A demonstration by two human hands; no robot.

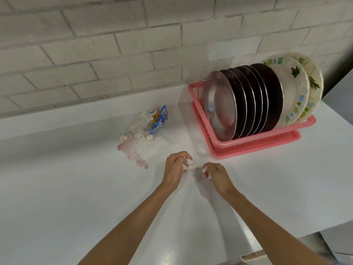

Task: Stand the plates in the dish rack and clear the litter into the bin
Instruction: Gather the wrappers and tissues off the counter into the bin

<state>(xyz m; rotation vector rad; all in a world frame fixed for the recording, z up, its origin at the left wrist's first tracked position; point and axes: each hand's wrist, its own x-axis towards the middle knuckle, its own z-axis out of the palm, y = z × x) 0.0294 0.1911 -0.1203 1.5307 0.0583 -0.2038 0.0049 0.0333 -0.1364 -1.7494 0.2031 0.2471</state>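
Observation:
A pink dish rack (248, 142) stands at the right of the white counter, holding several steel plates (219, 104) and two patterned white plates (294, 88) upright. A pile of litter (145, 123) lies to its left: torn white paper scraps, a blue wrapper (160, 119) and a crumpled clear plastic bag (141, 152). My left hand (176, 167) grips white paper scraps (188, 163) in curled fingers just in front of the rack. My right hand (215, 174) is close beside it, fingers curled round another white scrap (205, 170).
The white counter (76, 178) runs along a white brick wall (95, 54). Its front edge drops off at the lower right. No bin is in view.

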